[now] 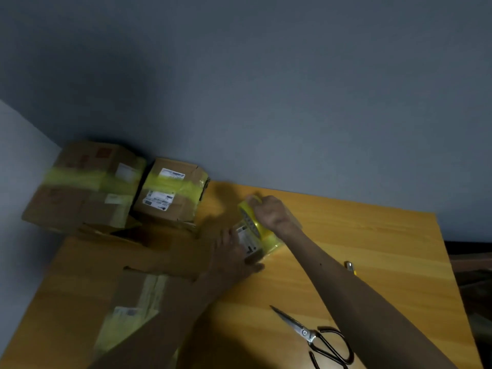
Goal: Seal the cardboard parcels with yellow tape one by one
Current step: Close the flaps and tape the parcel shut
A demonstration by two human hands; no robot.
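A small cardboard parcel (249,242) with a white label lies near the middle of the wooden table. My left hand (230,258) presses down on it from the near left. My right hand (271,213) grips a yellow tape roll (251,218) just above the parcel's far end. A strip of yellow tape (271,239) runs from the roll down over the parcel's right side. The parcel's left part is hidden under my left hand.
Two taped boxes stand at the back left: a large one (87,185) and a smaller one (170,191). Another taped box (133,302) sits near left under my forearm. Scissors (316,339) lie at the front right. A small yellow object (350,266) lies right of my arm.
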